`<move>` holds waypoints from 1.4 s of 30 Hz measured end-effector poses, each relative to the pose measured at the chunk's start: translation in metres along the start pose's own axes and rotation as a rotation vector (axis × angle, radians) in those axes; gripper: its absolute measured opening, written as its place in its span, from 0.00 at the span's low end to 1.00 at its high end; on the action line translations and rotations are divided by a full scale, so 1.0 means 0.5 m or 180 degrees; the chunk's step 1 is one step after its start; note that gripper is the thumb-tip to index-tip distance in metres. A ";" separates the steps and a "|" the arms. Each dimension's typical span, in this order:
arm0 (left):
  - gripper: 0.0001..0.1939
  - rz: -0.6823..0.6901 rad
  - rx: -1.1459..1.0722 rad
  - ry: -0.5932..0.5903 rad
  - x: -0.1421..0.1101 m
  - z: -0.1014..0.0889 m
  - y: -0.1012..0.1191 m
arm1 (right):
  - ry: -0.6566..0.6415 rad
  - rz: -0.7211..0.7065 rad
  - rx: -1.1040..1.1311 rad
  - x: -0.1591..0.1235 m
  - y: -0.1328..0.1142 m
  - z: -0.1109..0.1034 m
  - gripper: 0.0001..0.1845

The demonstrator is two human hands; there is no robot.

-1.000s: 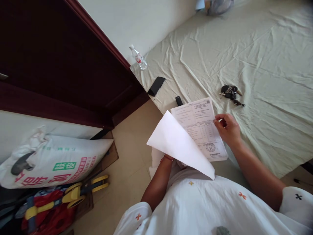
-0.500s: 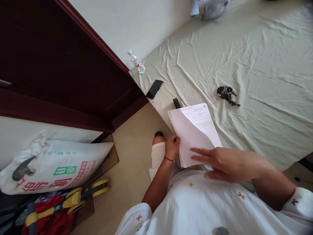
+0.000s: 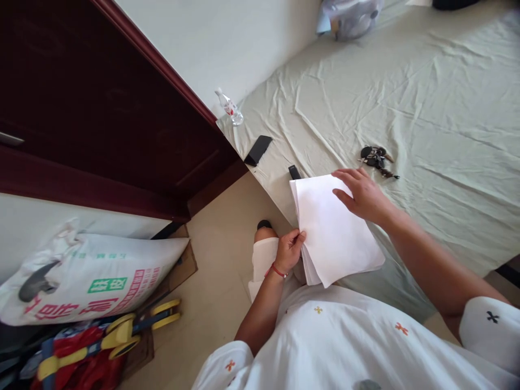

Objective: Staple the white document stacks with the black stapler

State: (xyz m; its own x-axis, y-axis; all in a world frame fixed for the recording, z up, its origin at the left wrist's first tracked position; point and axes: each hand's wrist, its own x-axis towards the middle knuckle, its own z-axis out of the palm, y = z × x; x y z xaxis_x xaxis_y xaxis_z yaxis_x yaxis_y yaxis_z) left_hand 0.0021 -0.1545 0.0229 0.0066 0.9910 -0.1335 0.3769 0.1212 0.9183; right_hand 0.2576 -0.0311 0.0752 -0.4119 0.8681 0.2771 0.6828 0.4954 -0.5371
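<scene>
A stack of white paper sheets (image 3: 333,233) lies at the near edge of the bed, its top face blank and its lower left corners fanned apart. My left hand (image 3: 290,249) pinches the stack's left edge between thumb and fingers. At the upper right corner of the stack is my right hand (image 3: 359,195), fingers stretched and apart, touching or just over the paper. Just past the stack's top edge a small black object (image 3: 294,172) shows in part.
On the green bed sheet (image 3: 447,108) lie a bunch of keys (image 3: 378,160), a black phone-like object (image 3: 258,150) and a plastic bottle (image 3: 229,108). A clear bag (image 3: 353,19) sits by the wall. At left are a printed sack (image 3: 97,276) and a yellow-blue wheeled toy (image 3: 117,338).
The top sheet has come over flat, so the printed page is now covered by a blank one. My right hand has moved up from the lower part of the paper to its far right corner.
</scene>
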 end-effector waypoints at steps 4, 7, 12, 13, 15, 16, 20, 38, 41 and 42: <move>0.30 0.0348 0.0241 -0.0109 -0.006 0.002 0.014 | -0.0160 -0.0720 0.0190 0.081 0.004 0.017 0.28; 0.29 0.0540 0.0356 -0.0273 -0.011 -0.002 0.018 | -0.0609 -0.1006 0.0560 0.122 0.023 0.029 0.27; 0.30 0.0287 0.0146 -0.0338 -0.008 -0.002 -0.003 | -0.1223 -0.0703 0.0995 0.142 0.035 0.018 0.25; 0.30 0.0156 0.0057 -0.0300 -0.005 -0.001 -0.010 | -0.1239 -0.0581 0.0960 0.141 0.034 0.015 0.25; 0.31 -0.0095 -0.0102 -0.0215 0.004 0.003 -0.022 | -0.1165 -0.0481 0.0775 0.138 0.028 0.010 0.26; 0.30 -0.0193 -0.0139 -0.0183 0.010 0.004 -0.025 | -0.1110 -0.0489 0.0647 0.137 0.025 0.008 0.25; 0.23 -0.0288 -0.0138 -0.0006 0.043 0.007 -0.015 | -0.1085 -0.0452 0.0092 0.139 0.009 0.002 0.22; 0.32 -0.0260 -0.1240 0.0975 0.189 0.027 0.039 | -0.1245 -0.0540 -0.0021 0.126 -0.002 0.052 0.19; 0.33 -0.0234 -0.1491 0.0949 0.189 0.032 0.036 | -0.1108 -0.0655 0.0230 0.123 0.009 0.068 0.21; 0.33 -0.0231 -0.1561 0.0926 0.192 0.034 0.035 | -0.1036 -0.0647 0.0295 0.124 0.014 0.075 0.21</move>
State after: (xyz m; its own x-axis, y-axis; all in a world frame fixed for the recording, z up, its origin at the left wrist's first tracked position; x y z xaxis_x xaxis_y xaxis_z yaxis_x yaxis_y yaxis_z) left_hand 0.0248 -0.0584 0.0197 -0.2845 0.9455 -0.1584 -0.1074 0.1327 0.9853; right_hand 0.2142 0.0248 0.0587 -0.7131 0.6897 0.1261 0.5163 0.6382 -0.5711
